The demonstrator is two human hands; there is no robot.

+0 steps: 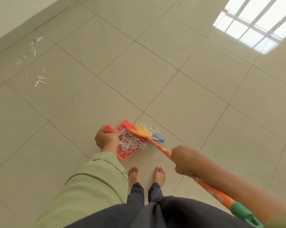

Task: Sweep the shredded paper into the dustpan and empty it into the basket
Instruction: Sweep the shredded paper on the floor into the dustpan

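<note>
dustpan (124, 156) full at feet; open tile (171, 63) ahead, scraps (40, 82) near wall.

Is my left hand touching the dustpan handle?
Touching. The head view shows the left hand wrapped around the red dustpan handle, whose rounded end sticks out above the fingers.

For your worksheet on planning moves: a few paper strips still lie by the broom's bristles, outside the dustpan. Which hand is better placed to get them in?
The right hand: its grip is on the broom, whose bristles touch the strips. The left hand only holds the dustpan.
</note>
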